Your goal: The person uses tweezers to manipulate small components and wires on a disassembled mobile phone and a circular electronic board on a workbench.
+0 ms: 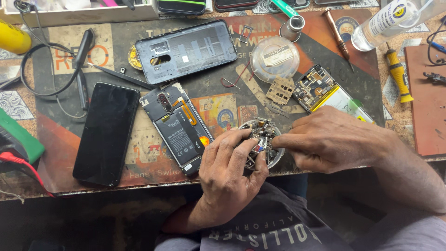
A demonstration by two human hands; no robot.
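A small round clear dish [274,160] full of tiny metal phone parts sits at the front edge of the work mat. My left hand [227,169] curls around its left side, fingers resting on the parts. My right hand [325,139] reaches in from the right, its fingertips pinching among the parts in the dish; whether it holds a piece I cannot tell. Just left of my left hand lies an opened phone [179,128] with its battery and camera exposed. A second opened phone [325,90] with a circuit board lies behind my right hand.
A black phone screen [106,132] lies face up at the left. A dark back cover [186,50], a round clear lid [275,58], a yellow screwdriver [398,74], a clear bottle [385,21], black tweezers [123,76] and cables [46,69] lie further back. A green device [18,139] stands far left.
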